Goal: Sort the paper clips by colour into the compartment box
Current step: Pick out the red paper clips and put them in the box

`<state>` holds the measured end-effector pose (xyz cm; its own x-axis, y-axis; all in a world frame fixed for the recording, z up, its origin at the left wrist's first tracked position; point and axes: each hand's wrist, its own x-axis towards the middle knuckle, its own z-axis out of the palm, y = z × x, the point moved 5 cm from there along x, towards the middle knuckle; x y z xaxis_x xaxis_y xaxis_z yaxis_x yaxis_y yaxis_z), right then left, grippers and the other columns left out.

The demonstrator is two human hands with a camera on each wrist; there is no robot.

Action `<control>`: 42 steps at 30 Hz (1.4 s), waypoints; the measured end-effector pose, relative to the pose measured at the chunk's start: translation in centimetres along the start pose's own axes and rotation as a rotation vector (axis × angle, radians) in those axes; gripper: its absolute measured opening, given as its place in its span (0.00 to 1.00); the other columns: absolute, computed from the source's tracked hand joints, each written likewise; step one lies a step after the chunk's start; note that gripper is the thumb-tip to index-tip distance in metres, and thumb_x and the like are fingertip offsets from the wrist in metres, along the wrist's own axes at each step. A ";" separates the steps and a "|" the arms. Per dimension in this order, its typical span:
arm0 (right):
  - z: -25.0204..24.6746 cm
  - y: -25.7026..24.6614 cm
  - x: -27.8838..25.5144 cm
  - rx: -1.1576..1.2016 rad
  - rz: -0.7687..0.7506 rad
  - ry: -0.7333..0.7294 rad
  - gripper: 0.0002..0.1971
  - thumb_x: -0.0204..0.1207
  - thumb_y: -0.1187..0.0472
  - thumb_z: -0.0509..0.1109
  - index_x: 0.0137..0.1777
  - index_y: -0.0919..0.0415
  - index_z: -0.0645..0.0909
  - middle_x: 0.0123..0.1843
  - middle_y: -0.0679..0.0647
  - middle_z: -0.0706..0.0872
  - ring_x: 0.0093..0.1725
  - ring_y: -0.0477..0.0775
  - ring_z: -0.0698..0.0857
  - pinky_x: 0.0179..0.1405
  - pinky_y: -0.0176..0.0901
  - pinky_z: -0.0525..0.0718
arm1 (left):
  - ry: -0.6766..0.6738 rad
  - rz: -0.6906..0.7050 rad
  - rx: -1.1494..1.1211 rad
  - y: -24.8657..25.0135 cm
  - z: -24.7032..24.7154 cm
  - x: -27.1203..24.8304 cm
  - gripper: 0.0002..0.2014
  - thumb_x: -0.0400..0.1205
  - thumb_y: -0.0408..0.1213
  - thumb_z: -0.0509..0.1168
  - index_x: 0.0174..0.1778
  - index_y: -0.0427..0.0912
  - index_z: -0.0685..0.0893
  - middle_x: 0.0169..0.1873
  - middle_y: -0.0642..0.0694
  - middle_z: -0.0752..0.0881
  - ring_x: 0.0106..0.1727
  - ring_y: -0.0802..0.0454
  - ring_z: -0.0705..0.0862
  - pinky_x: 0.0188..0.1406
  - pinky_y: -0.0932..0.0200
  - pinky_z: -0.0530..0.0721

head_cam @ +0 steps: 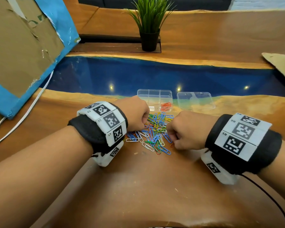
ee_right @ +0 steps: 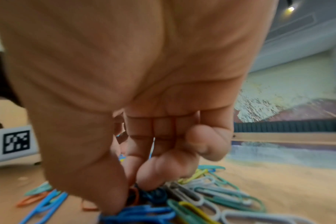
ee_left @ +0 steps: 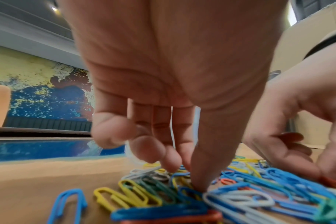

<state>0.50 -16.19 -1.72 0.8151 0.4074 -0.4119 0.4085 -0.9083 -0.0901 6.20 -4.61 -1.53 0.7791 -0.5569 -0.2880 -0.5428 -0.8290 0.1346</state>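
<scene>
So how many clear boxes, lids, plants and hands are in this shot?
Compartment box: 1
Clear lid: 1
Potted plant: 1
Hands: 2 (left hand, right hand)
Total: 5

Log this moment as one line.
left hand: digging in paper clip pile | right hand: pinching orange clip | compartment box: orange clips only

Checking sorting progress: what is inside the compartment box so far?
The compartment box holds only orange-red clips, in its near right compartment. The far compartments look empty. The left hand hides the near left corner.
</scene>
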 end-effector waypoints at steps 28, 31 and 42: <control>-2.7 -0.3 3.8 0.450 0.247 0.202 0.05 0.72 0.57 0.69 0.41 0.56 0.85 0.37 0.52 0.85 0.37 0.53 0.83 0.35 0.38 0.77 | 0.080 -0.069 -0.305 -2.3 -0.5 -1.6 0.09 0.77 0.46 0.69 0.43 0.47 0.92 0.35 0.49 0.90 0.36 0.55 0.82 0.35 0.63 0.75; -2.5 -1.0 4.1 0.153 0.259 0.255 0.12 0.73 0.51 0.71 0.49 0.58 0.86 0.50 0.56 0.88 0.54 0.58 0.85 0.44 0.40 0.77 | 0.148 -0.111 -0.360 -2.8 -0.7 -1.9 0.06 0.77 0.44 0.70 0.42 0.50 0.92 0.27 0.56 0.85 0.27 0.65 0.79 0.30 0.68 0.76; -2.9 -0.3 3.7 0.292 0.256 0.238 0.09 0.74 0.55 0.70 0.46 0.55 0.90 0.45 0.51 0.90 0.45 0.51 0.83 0.41 0.36 0.75 | 0.062 -0.153 -0.672 -3.3 0.9 -2.1 0.10 0.82 0.34 0.65 0.34 0.45 0.80 0.30 0.42 0.87 0.24 0.56 0.86 0.22 0.65 0.81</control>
<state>4.64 -14.13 -0.60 0.9605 0.1459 -0.2371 0.0767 -0.9573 -0.2787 6.09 -0.67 -2.26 0.8586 -0.4166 -0.2987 -0.1290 -0.7395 0.6607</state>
